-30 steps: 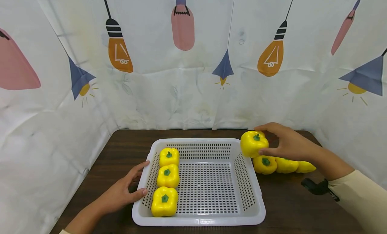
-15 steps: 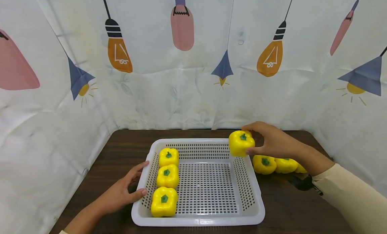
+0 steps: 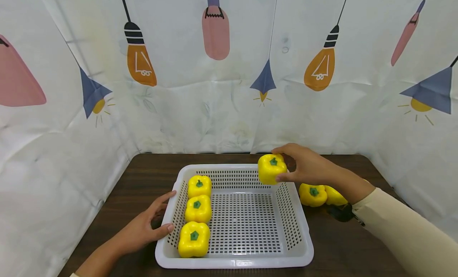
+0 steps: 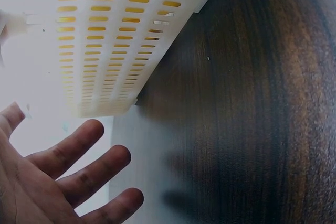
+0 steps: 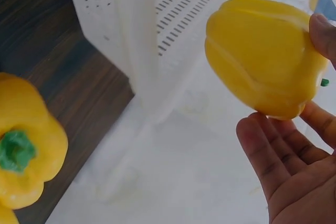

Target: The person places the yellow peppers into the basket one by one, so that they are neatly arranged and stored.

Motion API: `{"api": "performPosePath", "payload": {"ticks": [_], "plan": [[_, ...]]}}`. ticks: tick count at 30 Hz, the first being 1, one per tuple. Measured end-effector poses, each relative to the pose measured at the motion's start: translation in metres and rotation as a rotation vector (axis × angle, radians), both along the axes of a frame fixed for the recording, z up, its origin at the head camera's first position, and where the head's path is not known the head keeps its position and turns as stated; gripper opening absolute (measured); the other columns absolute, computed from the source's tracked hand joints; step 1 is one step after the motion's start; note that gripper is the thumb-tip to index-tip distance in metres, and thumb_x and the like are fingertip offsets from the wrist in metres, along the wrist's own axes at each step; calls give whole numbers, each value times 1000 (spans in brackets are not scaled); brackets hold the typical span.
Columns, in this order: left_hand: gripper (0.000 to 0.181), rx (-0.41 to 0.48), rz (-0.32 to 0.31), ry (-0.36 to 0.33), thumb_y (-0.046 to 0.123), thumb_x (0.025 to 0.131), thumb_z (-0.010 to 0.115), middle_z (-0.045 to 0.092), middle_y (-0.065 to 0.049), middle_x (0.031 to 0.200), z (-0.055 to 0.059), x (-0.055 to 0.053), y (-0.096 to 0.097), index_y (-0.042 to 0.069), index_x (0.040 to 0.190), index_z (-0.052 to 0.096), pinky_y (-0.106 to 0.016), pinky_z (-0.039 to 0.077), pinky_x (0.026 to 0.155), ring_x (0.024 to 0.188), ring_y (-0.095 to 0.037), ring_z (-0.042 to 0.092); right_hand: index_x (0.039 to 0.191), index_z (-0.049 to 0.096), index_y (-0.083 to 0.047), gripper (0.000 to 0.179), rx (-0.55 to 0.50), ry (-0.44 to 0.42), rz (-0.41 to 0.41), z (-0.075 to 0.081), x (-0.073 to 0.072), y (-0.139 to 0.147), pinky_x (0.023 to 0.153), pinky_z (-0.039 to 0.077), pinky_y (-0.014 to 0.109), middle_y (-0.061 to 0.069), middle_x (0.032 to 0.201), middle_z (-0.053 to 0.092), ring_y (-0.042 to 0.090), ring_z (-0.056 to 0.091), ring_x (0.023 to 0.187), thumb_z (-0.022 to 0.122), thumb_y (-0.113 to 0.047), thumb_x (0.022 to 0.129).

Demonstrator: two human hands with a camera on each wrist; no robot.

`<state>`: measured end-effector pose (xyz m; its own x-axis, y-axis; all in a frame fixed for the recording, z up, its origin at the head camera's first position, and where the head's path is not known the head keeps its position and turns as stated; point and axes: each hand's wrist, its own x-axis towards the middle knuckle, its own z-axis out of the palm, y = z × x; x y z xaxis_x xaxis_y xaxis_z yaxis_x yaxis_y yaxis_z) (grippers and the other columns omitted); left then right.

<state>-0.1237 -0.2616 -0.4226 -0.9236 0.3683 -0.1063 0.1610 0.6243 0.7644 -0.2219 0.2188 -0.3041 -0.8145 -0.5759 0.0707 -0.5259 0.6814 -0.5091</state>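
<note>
My right hand [image 3: 304, 163] pinches a yellow bell pepper [image 3: 270, 169] between thumb and fingers, over the far right part of a white perforated basket [image 3: 234, 262]. The right wrist view shows this pepper [image 5: 262, 56] raised beside the basket wall, its green stem partly hidden by the hand. At the basket's left rim, my left hand [image 3: 146, 223] has its fingers spread; in the left wrist view the fingers [image 4: 94, 182] lie loosely extended near the slotted wall. Inside the basket, a column of three yellow bell peppers [image 3: 198, 209] stands along the left side.
On the dark wooden table [image 3: 343, 245], right of the basket, lie more yellow peppers [image 3: 313, 194], partly covered by my right forearm. A white cloth [image 3: 229, 110] printed with lamps hangs behind the table and along its sides.
My right hand has carried the pepper leftward, from above the basket's right rim to over its inside. The left hand and the three peppers in the basket have stayed in place.
</note>
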Motion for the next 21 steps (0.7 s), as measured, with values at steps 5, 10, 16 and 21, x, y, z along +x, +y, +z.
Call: {"api": "performPosePath", "payload": {"ticks": [5, 10, 16, 21], "plan": [[81, -6, 0, 3, 37, 97, 67, 51, -18, 144, 1, 0, 0, 35, 161, 18, -47, 54, 92, 123, -32, 58, 146, 52, -8, 82, 2, 13, 11, -1, -3, -11, 92, 56, 43, 6, 133, 57, 23, 62, 108, 87, -45, 81], [80, 5, 3, -6, 36, 97, 67, 50, -20, 144, 1, 1, 0, 34, 161, 19, -54, 54, 93, 123, -34, 57, 145, 53, -7, 80, -10, 20, 39, -4, -5, -21, 93, 55, 42, 7, 134, 57, 22, 64, 111, 87, -43, 81], [81, -9, 6, -6, 37, 96, 68, 51, -18, 144, 1, 1, 0, 34, 161, 18, -45, 53, 93, 123, -30, 58, 145, 53, -6, 79, -16, 1, 55, -6, -7, -35, 94, 55, 43, 8, 135, 57, 23, 63, 111, 86, -42, 83], [81, -7, 3, -2, 37, 96, 68, 51, -17, 144, 1, 1, 0, 34, 161, 18, -42, 53, 92, 121, -29, 58, 147, 52, -8, 79, -15, -31, 48, -12, -9, -44, 94, 55, 44, 6, 137, 56, 22, 62, 114, 86, -41, 83]]}}
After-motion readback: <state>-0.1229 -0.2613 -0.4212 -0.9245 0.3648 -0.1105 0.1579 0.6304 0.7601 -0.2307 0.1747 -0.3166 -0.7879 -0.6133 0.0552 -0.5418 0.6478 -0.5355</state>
